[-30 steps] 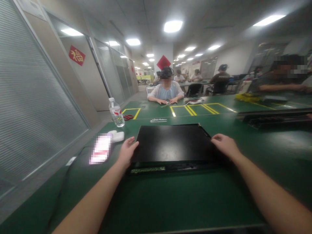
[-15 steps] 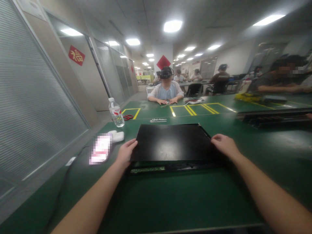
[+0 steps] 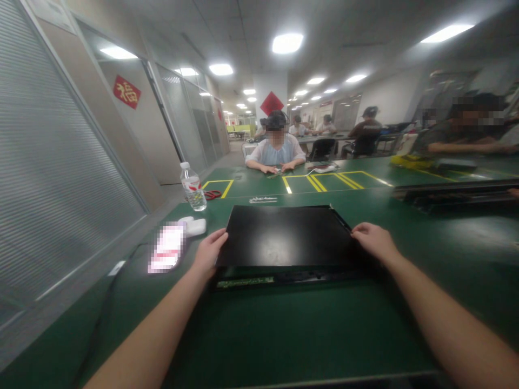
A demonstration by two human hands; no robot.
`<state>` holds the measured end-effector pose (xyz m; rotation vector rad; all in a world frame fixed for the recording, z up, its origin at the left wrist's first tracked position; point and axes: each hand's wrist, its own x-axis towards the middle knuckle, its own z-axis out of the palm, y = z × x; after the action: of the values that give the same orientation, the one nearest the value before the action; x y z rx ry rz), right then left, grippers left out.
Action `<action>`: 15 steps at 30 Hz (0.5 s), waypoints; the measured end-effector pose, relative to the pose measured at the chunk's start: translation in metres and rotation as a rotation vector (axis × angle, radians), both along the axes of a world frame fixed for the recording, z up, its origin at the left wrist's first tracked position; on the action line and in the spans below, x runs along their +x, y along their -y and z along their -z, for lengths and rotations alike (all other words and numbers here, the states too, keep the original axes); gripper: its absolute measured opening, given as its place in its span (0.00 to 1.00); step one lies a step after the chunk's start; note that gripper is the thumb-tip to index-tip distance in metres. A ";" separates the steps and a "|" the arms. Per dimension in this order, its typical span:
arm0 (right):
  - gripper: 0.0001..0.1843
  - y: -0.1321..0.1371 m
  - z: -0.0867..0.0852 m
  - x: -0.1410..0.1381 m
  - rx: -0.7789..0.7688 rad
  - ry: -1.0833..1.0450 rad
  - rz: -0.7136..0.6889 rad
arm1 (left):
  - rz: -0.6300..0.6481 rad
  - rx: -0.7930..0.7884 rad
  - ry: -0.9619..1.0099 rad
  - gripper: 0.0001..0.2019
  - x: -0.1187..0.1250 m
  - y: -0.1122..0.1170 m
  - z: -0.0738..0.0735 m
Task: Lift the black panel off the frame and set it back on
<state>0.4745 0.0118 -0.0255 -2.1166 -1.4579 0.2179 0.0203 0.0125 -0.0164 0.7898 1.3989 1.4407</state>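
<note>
Head view: I count two bare hands: left hand (image 3: 208,253) part-closed, thumb on top, gripping one black panel (image 3: 284,232) by its left edge; right hand (image 3: 377,243) pinched nearly closed at the right edge, can't tell whether on panel or the one black frame (image 3: 316,276) underneath. Panel: flat, rectangular, glossy, near centre over smooth green table (image 3: 300,335). One green circuit strip (image 3: 245,282) along frame's near left side. Far left: one clear plastic bottle (image 3: 193,187), one pair red-handled scissors (image 3: 213,195) just beside it.
</note>
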 end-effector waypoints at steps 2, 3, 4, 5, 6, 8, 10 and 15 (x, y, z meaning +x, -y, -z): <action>0.08 0.000 0.000 0.000 0.009 -0.002 -0.002 | 0.014 0.013 -0.026 0.15 -0.003 -0.001 0.001; 0.08 0.000 0.000 0.000 0.012 -0.005 -0.002 | 0.022 0.022 -0.042 0.15 -0.005 -0.002 0.001; 0.08 0.000 0.000 0.000 0.011 -0.007 -0.001 | 0.025 0.033 -0.061 0.16 -0.006 -0.002 0.002; 0.08 -0.001 0.000 0.001 0.008 -0.008 0.000 | 0.029 0.049 -0.087 0.16 -0.008 -0.003 0.003; 0.08 -0.001 0.000 0.001 0.004 -0.009 -0.001 | 0.033 0.064 -0.120 0.16 -0.010 -0.004 0.004; 0.08 -0.002 0.001 0.002 -0.003 -0.009 -0.008 | 0.045 0.091 -0.215 0.17 -0.013 -0.005 0.006; 0.08 -0.002 0.002 0.003 -0.006 -0.010 -0.013 | 0.062 0.115 -0.341 0.16 -0.016 -0.006 0.007; 0.07 -0.003 0.002 0.003 0.007 -0.025 -0.007 | 0.114 0.122 -0.588 0.17 -0.022 -0.009 0.013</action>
<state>0.4773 0.0144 -0.0277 -2.0958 -1.4498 0.2412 -0.0019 0.0213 -0.0291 1.4302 1.6686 1.2634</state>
